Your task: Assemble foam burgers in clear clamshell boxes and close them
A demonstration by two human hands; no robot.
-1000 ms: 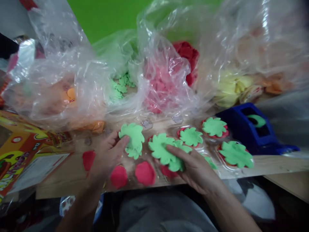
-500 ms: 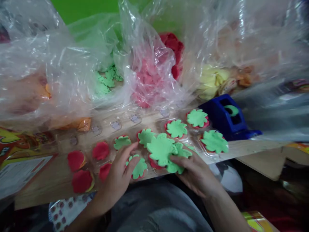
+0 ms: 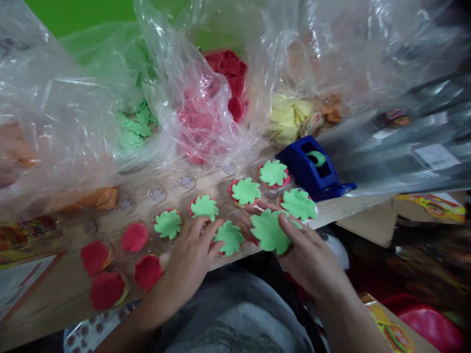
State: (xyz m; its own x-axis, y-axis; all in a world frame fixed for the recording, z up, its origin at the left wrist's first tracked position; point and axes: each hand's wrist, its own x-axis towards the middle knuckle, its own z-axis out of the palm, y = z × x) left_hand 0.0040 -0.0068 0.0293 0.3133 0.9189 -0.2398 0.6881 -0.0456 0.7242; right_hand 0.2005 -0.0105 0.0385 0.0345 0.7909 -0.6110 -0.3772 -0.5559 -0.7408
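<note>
Head view: at the left of the desk (image 3: 47, 304), four bare red discs (image 3: 106, 290) sit in a clear tray (image 3: 157, 195), followed by five green-topped discs (image 3: 203, 207). The left hand (image 3: 191, 260) has just been opened beside a sixth, newly laid green cutout (image 3: 230, 238). Well apart from it, a seventh green cutout (image 3: 270, 231) is pinched by the right hand (image 3: 312, 260) over a red disc (image 3: 253, 239), near the desk's front edge. One blue tape dispenser (image 3: 309, 166) stands behind.

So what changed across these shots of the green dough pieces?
The left hand has set its scalloped green dough piece down on a tray cup and eased off it. The right hand still presses its green piece. The red discs stayed uncovered.
</note>
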